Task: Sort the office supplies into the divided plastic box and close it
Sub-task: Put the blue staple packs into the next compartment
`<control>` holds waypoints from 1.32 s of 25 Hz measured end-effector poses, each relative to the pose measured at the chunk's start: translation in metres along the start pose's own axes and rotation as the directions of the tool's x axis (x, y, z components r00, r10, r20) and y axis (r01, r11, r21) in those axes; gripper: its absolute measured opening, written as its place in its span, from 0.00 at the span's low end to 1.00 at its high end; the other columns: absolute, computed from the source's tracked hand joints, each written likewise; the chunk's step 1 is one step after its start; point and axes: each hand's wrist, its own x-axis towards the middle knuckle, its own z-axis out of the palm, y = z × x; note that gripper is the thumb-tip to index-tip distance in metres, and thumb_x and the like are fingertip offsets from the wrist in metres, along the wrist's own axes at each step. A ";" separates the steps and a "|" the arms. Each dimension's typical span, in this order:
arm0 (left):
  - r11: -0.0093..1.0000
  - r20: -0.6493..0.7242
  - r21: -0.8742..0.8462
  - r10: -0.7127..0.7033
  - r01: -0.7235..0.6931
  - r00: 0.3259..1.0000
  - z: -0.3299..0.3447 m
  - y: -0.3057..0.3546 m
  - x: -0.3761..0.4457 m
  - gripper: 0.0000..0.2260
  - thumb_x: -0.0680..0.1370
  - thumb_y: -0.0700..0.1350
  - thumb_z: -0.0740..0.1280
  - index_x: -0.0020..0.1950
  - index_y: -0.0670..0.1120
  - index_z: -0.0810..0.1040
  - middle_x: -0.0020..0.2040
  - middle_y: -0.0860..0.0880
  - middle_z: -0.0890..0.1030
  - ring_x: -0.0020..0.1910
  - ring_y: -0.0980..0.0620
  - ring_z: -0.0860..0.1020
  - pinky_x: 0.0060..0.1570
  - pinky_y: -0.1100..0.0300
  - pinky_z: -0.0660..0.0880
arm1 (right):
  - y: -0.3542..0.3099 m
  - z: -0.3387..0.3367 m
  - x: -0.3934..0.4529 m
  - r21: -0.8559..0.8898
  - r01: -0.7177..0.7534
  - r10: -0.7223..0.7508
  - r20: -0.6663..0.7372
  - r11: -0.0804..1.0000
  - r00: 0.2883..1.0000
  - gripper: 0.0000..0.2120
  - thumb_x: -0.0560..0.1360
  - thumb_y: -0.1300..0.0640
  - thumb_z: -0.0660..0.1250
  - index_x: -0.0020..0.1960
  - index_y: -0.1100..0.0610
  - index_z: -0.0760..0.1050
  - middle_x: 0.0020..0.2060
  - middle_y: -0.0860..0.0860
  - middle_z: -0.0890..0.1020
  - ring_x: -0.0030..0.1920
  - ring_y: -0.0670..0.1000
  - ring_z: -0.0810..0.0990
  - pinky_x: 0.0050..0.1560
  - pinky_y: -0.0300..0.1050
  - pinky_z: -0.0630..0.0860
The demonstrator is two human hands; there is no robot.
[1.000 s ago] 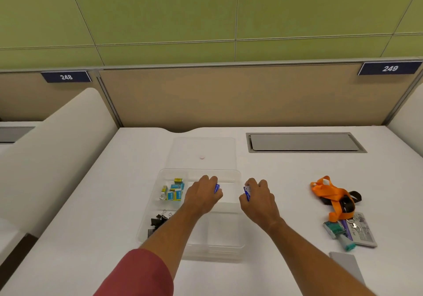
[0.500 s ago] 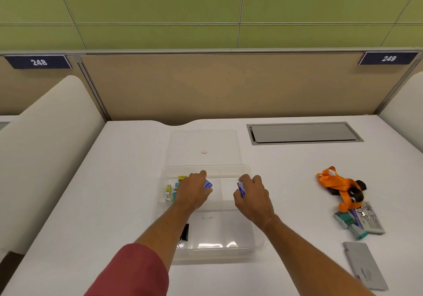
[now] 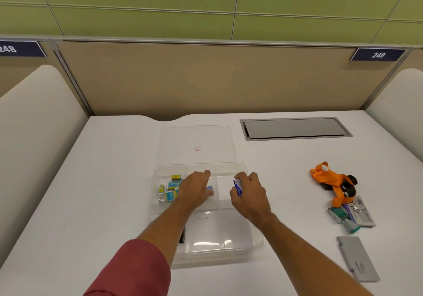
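The clear divided plastic box [image 3: 256,244] stands open on the white desk, its clear lid [image 3: 196,135] lying flat just behind it. Small blue and yellow staple boxes [image 3: 170,189] fill the back left compartment. My left hand [image 3: 194,189] reaches over the back middle compartment, fingers curled on a small blue item [image 3: 210,189]. My right hand [image 3: 248,194] hovers over the back right compartment, gripping a small blue-and-white item [image 3: 237,186]. Something black [image 3: 182,236] shows in the front left compartment, mostly hidden by my left forearm.
To the right lie an orange lanyard [image 3: 329,181] with keys and a card, a green stamp [image 3: 343,218] and a grey flat case [image 3: 358,258]. A grey cable hatch [image 3: 295,127] sits at the back right. Padded dividers flank the desk.
Both hands have stayed over the back compartments with their blue items, the left one lowering slightly into the middle compartment. The camera view has shifted, so the box looks nearer and more centred.
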 end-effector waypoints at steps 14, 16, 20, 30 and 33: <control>0.985 -0.032 0.037 0.170 -0.169 0.985 -0.013 -0.018 0.001 0.31 0.71 0.58 0.72 0.69 0.46 0.69 0.62 0.46 0.74 0.61 0.48 0.72 0.58 0.54 0.72 | -0.022 0.009 0.012 0.019 0.024 -0.025 0.061 1.000 0.998 0.22 0.75 0.51 0.67 0.66 0.53 0.66 0.59 0.53 0.74 0.55 0.53 0.78 0.54 0.40 0.75; 0.982 -0.116 0.094 0.172 -0.162 0.978 -0.021 -0.029 -0.002 0.30 0.73 0.60 0.68 0.70 0.46 0.69 0.65 0.45 0.73 0.62 0.47 0.72 0.61 0.54 0.70 | -0.030 0.013 0.017 0.016 0.051 -0.052 0.079 0.999 0.995 0.22 0.75 0.50 0.68 0.65 0.53 0.67 0.59 0.53 0.75 0.54 0.52 0.78 0.53 0.39 0.75; 0.990 -0.186 0.132 0.082 -0.058 0.979 -0.031 -0.052 -0.018 0.28 0.78 0.59 0.59 0.74 0.47 0.63 0.74 0.43 0.65 0.70 0.44 0.65 0.69 0.50 0.62 | -0.048 0.026 0.023 -0.019 0.111 -0.107 0.154 0.994 0.982 0.21 0.74 0.47 0.68 0.64 0.52 0.70 0.59 0.52 0.78 0.55 0.52 0.78 0.53 0.40 0.75; 0.995 -0.209 0.091 -0.022 0.042 0.978 -0.042 -0.070 -0.045 0.25 0.81 0.55 0.55 0.76 0.46 0.60 0.76 0.41 0.60 0.73 0.44 0.61 0.71 0.51 0.58 | -0.068 0.049 0.034 -0.041 0.121 -0.108 0.240 0.992 0.965 0.24 0.74 0.51 0.70 0.67 0.52 0.67 0.61 0.54 0.75 0.60 0.52 0.74 0.56 0.44 0.74; 0.995 -0.199 0.089 -0.028 0.047 0.980 -0.039 -0.072 -0.049 0.25 0.81 0.56 0.54 0.76 0.46 0.60 0.76 0.41 0.60 0.73 0.44 0.62 0.71 0.51 0.59 | -0.073 0.055 0.038 -0.032 0.114 -0.100 0.295 0.993 0.950 0.25 0.74 0.54 0.70 0.68 0.53 0.65 0.63 0.55 0.73 0.64 0.53 0.71 0.59 0.45 0.73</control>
